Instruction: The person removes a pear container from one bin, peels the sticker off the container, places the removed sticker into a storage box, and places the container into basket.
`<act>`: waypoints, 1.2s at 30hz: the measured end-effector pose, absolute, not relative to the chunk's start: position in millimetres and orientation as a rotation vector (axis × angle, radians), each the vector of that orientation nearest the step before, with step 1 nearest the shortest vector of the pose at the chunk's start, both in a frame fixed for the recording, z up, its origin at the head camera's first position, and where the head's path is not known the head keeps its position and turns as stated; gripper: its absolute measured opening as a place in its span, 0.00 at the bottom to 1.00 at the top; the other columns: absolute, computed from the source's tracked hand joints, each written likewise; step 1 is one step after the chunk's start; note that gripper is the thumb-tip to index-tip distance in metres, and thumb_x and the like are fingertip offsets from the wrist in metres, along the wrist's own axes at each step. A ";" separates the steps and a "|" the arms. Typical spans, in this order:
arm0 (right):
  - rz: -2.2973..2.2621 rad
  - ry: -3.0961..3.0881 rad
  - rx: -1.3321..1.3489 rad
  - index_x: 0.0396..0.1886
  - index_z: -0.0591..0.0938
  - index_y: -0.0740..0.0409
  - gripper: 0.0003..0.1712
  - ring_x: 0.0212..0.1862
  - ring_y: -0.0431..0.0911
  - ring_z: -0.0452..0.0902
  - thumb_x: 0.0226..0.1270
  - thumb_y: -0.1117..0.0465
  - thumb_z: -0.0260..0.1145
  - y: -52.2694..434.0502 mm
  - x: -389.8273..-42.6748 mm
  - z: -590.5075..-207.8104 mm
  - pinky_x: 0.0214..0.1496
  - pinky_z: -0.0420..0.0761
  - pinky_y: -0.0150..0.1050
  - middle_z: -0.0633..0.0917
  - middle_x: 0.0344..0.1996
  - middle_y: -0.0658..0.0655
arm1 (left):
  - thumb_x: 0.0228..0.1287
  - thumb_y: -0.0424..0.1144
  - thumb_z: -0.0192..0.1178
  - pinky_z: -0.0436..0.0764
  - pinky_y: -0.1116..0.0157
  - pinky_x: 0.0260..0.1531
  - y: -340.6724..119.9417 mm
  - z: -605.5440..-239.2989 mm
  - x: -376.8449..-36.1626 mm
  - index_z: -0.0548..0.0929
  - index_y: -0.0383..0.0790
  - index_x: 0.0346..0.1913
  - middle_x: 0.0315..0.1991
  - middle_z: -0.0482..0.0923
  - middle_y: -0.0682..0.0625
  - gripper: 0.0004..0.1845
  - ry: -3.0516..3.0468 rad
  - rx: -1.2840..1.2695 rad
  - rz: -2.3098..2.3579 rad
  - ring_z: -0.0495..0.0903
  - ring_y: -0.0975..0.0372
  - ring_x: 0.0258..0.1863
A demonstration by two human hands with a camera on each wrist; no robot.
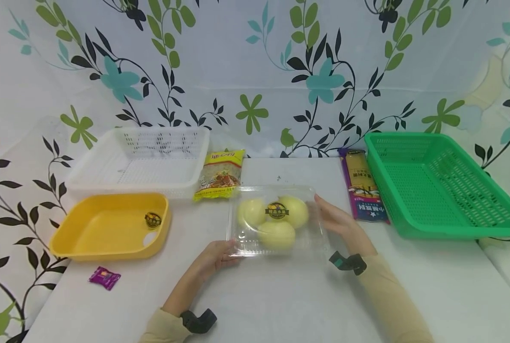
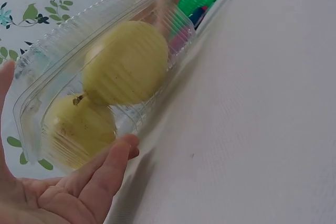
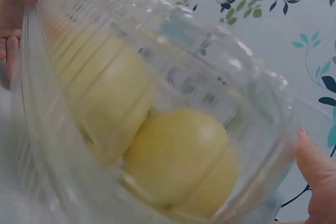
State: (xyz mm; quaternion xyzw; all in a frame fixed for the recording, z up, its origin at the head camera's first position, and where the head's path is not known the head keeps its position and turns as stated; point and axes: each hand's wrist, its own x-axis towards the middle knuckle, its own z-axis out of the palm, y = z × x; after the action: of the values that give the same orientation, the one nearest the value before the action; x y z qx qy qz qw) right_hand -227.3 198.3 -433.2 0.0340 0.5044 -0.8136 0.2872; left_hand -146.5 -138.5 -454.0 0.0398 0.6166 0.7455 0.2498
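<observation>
A clear plastic clamshell box [image 1: 255, 245] with three round, pale yellow-green fruits [image 1: 277, 235] and a dark label on its lid is held between my two hands over the middle of the table. My left hand [image 1: 215, 259] grips its near left corner; in the left wrist view the fingers [image 2: 107, 179] reach under the box and the thumb stands at its side. On the right edge, my right hand [image 1: 338, 221] holds the box, with its thumb [image 3: 310, 156] against the rim in the right wrist view. Its other fingers are mostly hidden.
At left stand a white basket [image 1: 195, 166] and a yellow tray [image 1: 109, 252], with a purple wrapped sweet [image 1: 105, 277] before it. Behind the box lies a yellow food packet [image 1: 220, 175]. To the right are a purple pasta packet [image 1: 364, 186] and a green basket [image 1: 456, 232].
</observation>
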 end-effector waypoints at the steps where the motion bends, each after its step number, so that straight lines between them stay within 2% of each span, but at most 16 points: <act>1: -2.171 1.362 0.076 0.69 0.34 0.59 0.42 0.66 0.53 0.38 0.68 0.44 0.42 197.7 -227.0 -433.7 0.62 0.56 0.37 0.40 0.67 0.64 | 0.63 0.44 0.54 0.74 0.60 0.44 -138.7 -454.8 -146.6 0.66 0.13 0.47 0.39 0.70 0.43 0.29 1.674 0.107 2.031 0.78 0.59 0.37; 5: -2.194 1.376 0.062 0.69 0.35 0.57 0.40 0.64 0.53 0.43 0.69 0.46 0.41 196.8 -225.3 -435.6 0.59 0.61 0.37 0.42 0.66 0.64 | 0.62 0.44 0.55 0.73 0.60 0.45 -139.2 -456.3 -147.3 0.64 0.12 0.49 0.39 0.71 0.43 0.31 1.655 0.094 2.050 0.78 0.59 0.37; 10: -2.270 1.351 0.090 0.68 0.46 0.59 0.35 0.52 0.43 0.63 0.69 0.49 0.44 197.0 -223.7 -439.2 0.53 0.68 0.34 0.61 0.55 0.55 | 0.63 0.41 0.54 0.73 0.60 0.45 -137.8 -458.5 -150.3 0.61 0.12 0.52 0.42 0.74 0.40 0.30 1.612 0.051 2.069 0.79 0.55 0.40; 13: -2.300 1.345 0.082 0.68 0.48 0.62 0.35 0.46 0.38 0.69 0.69 0.51 0.47 196.4 -223.9 -442.7 0.55 0.65 0.34 0.69 0.47 0.49 | 0.63 0.41 0.54 0.73 0.60 0.45 -136.8 -460.0 -152.1 0.59 0.14 0.53 0.44 0.74 0.36 0.31 1.599 -0.005 2.080 0.77 0.51 0.43; 16: -2.298 1.371 0.070 0.68 0.45 0.66 0.38 0.46 0.37 0.71 0.69 0.51 0.48 195.8 -224.1 -445.9 0.60 0.60 0.36 0.72 0.46 0.48 | 0.62 0.43 0.55 0.73 0.60 0.44 -136.4 -461.3 -152.6 0.59 0.14 0.53 0.46 0.73 0.32 0.32 1.609 -0.031 2.083 0.77 0.49 0.44; 19: -2.294 1.381 0.075 0.68 0.44 0.66 0.40 0.51 0.39 0.68 0.68 0.51 0.50 196.0 -223.9 -447.9 0.62 0.55 0.39 0.69 0.52 0.53 | 0.63 0.43 0.54 0.73 0.60 0.45 -136.2 -462.8 -152.5 0.59 0.14 0.54 0.47 0.72 0.29 0.32 1.618 -0.025 2.075 0.77 0.49 0.44; 24: -2.292 1.412 0.090 0.68 0.44 0.65 0.39 0.64 0.49 0.51 0.68 0.50 0.48 196.5 -222.4 -449.1 0.63 0.53 0.40 0.51 0.66 0.61 | 0.64 0.44 0.52 0.73 0.60 0.45 -135.4 -465.1 -153.0 0.59 0.15 0.55 0.46 0.72 0.29 0.32 1.621 -0.027 2.056 0.77 0.50 0.44; 28: -2.344 1.343 0.114 0.68 0.41 0.64 0.40 0.67 0.51 0.40 0.68 0.50 0.48 195.8 -222.4 -447.6 0.64 0.49 0.41 0.43 0.68 0.62 | 0.66 0.43 0.49 0.73 0.60 0.46 -134.6 -465.8 -154.7 0.58 0.15 0.56 0.45 0.73 0.30 0.31 1.608 -0.023 2.055 0.77 0.50 0.45; 36: -2.366 1.310 0.149 0.68 0.40 0.65 0.37 0.68 0.51 0.37 0.70 0.53 0.45 192.1 -217.4 -442.8 0.65 0.45 0.40 0.42 0.68 0.62 | 0.65 0.44 0.52 0.72 0.59 0.45 -134.9 -464.6 -154.9 0.58 0.14 0.56 0.46 0.71 0.27 0.33 1.638 -0.089 2.075 0.76 0.48 0.45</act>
State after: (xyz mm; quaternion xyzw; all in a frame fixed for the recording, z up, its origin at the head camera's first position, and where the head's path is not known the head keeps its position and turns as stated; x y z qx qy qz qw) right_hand -217.4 192.1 -442.8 0.0537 0.4723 -0.8532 0.2148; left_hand -154.9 -134.9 -464.6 -0.0326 0.6002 0.7605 0.2456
